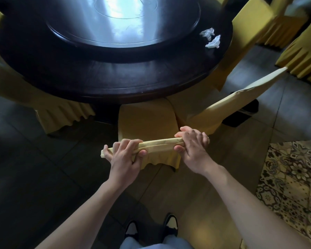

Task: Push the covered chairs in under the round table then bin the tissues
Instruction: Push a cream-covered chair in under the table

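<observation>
Both hands grip the top rail of the near chair (147, 123): the left hand (124, 155) wraps its left end, the right hand (192, 142) its right end. Its seat already sits partly beneath the round table (104, 79), so the chair-pushing step looks underway. The next move probably calls for a straight shove forward. A second chair (241, 97) stands angled out to the right. Two crumpled tissues (211, 38) lie on the table's far right edge; a dark bin (244, 114) shows behind that angled chair.
</observation>
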